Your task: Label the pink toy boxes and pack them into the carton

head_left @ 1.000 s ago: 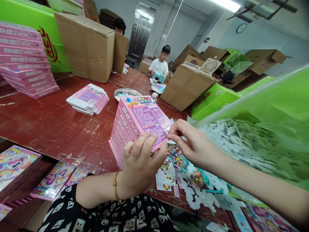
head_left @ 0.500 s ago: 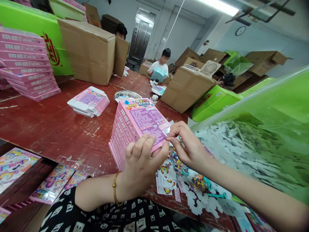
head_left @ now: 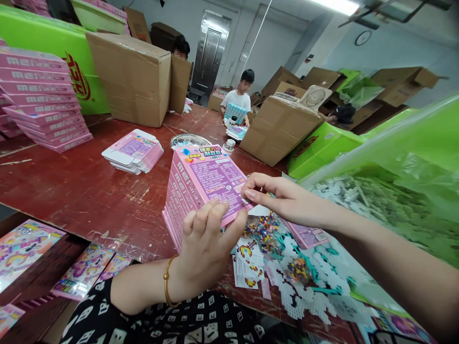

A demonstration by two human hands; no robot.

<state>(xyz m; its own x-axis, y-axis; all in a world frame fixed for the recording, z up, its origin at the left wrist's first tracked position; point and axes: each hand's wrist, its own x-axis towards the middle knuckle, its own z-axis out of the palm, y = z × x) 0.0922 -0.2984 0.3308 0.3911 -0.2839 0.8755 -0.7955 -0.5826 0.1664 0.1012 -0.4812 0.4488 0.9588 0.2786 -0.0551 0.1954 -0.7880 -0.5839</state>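
Note:
A pink box [head_left: 215, 173] with purple print lies on top of a stack of like boxes [head_left: 178, 203] in front of me. My left hand [head_left: 205, 246] grips the near end of this top box, fingertips on its upper face and thumb along the near corner. At the right edge of the same box, my right hand [head_left: 272, 192] is closed on its end, with thumb and fingers together; the hand hides that edge in part. Below my right hand are bags of coloured beads [head_left: 264, 231] and printed pattern sheets [head_left: 247, 258].
Flattened pink cartons [head_left: 134, 149] lie left of the stack, near a metal tray [head_left: 190, 140]. Tall piled boxes [head_left: 43, 102] stand far left. A green plastic-lined bin [head_left: 394, 200] of white pieces is at right. A co-worker [head_left: 236, 100] sits across the table, behind a cardboard box [head_left: 279, 126].
My right hand has shifted slightly left and flattened over the box's right edge, fingers less curled. My left hand stays on the box. The co-worker's held blue item has turned.

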